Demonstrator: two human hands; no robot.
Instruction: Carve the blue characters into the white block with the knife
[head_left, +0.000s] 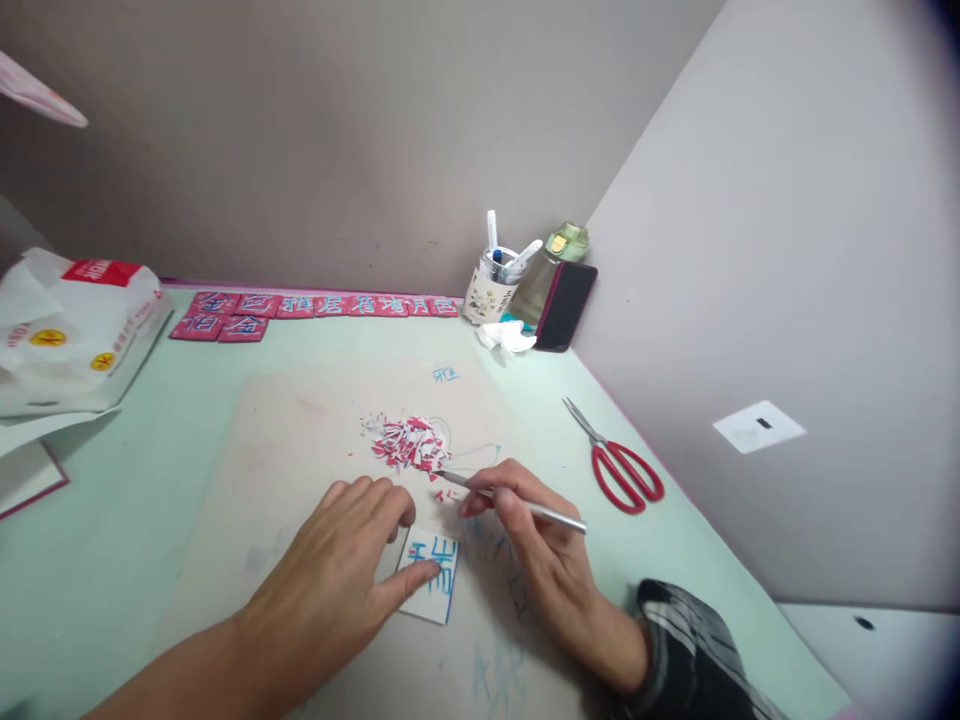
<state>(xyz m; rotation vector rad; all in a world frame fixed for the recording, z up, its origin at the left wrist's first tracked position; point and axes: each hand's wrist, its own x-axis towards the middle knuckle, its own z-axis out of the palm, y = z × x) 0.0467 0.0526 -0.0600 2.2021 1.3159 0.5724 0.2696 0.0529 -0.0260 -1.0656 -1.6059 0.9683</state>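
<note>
My left hand [341, 560] steadies a square white card [429, 604], its thumb pressed on top and its curled fingers at the upper left edge. Blue character strokes mark the card, and a little red shows among them. In my right hand [547, 555] is a silver craft knife [553, 516], gripped like a pen. The knife's tip points left, at the lower edge of a heap of red and white cut scraps [411, 443]. A few small red bits lie between the heap and the card.
A beige board [262, 450] with blue pen marks covers the table's middle. Red-handled scissors [619, 470] lie at right. Behind stand a pen jar [491, 290], a bottle [541, 280], a phone [568, 307], and crumpled tissue [508, 336]. Red character cards [330, 305] line the back; a paper bag [75, 340] sits left.
</note>
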